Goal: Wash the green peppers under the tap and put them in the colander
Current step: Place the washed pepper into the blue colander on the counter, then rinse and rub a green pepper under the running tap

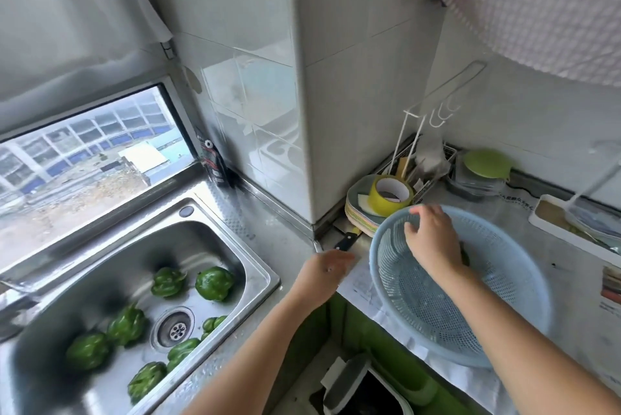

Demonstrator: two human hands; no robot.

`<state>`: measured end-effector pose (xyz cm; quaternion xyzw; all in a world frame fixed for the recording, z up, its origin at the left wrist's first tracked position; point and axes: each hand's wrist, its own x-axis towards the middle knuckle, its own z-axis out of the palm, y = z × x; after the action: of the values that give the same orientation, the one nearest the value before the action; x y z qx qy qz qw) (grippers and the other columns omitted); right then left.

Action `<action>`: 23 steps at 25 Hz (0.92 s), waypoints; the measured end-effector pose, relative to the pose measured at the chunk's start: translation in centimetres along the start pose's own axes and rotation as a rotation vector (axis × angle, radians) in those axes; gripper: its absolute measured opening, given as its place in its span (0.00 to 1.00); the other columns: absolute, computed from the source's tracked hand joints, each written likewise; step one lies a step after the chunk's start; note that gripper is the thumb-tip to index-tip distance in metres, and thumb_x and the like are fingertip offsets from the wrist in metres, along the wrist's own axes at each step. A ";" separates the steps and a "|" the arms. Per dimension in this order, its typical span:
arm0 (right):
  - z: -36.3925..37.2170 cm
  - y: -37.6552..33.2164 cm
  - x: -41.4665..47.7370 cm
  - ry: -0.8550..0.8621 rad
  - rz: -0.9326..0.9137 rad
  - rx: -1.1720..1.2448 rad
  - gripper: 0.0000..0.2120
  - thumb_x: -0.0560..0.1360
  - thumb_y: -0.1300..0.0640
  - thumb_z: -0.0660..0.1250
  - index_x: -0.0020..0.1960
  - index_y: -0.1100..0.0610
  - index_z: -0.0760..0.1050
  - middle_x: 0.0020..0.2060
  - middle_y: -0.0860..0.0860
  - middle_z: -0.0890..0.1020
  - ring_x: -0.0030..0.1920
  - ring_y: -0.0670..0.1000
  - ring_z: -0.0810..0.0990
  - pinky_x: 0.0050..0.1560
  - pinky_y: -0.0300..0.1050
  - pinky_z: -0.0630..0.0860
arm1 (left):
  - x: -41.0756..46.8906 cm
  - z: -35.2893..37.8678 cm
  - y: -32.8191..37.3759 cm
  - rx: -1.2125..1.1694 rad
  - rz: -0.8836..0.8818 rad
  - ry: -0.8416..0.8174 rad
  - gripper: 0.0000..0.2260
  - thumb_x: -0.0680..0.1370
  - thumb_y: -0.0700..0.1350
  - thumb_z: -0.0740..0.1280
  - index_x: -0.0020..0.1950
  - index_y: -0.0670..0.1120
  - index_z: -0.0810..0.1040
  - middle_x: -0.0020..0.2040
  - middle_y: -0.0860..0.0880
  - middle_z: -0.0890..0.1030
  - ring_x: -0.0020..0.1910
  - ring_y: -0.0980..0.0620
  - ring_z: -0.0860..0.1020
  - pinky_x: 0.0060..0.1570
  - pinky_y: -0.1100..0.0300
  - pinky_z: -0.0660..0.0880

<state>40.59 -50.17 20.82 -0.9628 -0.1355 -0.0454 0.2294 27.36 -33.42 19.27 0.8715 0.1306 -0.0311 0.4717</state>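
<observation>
Several green peppers lie in the steel sink (265,267) at the lower left, among them one (215,283) at the back and one (88,351) at the front left. A light blue colander (537,297) stands on the counter to the right. My right hand (433,240) is inside the colander, fingers spread, palm down. A sliver of green pepper (465,257) shows beside its wrist, the rest hidden under the hand. My left hand (324,275) hovers blurred between sink and counter, holding nothing.
A black-handled knife (346,241) lies on the counter behind the colander. A stack of plates (356,213) carries a yellow tape roll (391,196). A wire rack and a white tray (571,228) stand at the back right. A bin (363,387) is on the floor below.
</observation>
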 end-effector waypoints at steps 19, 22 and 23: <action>24.2 -29.5 -7.3 -0.842 -0.478 0.067 0.08 0.74 0.55 0.66 0.40 0.59 0.75 0.44 0.55 0.78 0.47 0.56 0.79 0.45 0.44 0.72 | -18.9 -18.1 -29.8 -0.168 -0.982 -0.081 0.07 0.80 0.46 0.58 0.49 0.44 0.72 0.37 0.50 0.79 0.31 0.52 0.79 0.27 0.65 0.71; 28.7 -30.9 -6.8 -0.864 -0.428 0.010 0.10 0.73 0.54 0.68 0.51 0.58 0.76 0.52 0.55 0.75 0.52 0.57 0.77 0.52 0.46 0.73 | -20.5 -18.6 -32.4 -0.292 -1.050 -0.096 0.11 0.82 0.46 0.56 0.57 0.41 0.71 0.38 0.48 0.80 0.29 0.54 0.80 0.30 0.64 0.75; 29.9 -31.2 -6.5 -0.863 -0.429 -0.017 0.14 0.73 0.53 0.68 0.57 0.58 0.74 0.57 0.56 0.74 0.55 0.57 0.76 0.55 0.48 0.74 | -20.9 -18.5 -33.0 -0.326 -1.068 -0.093 0.11 0.82 0.45 0.56 0.58 0.40 0.71 0.38 0.47 0.80 0.29 0.54 0.80 0.29 0.64 0.76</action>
<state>26.36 -11.41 6.62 -0.8460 -0.4133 0.3108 0.1300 -2.50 -5.04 6.36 0.5980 0.5357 -0.2837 0.5244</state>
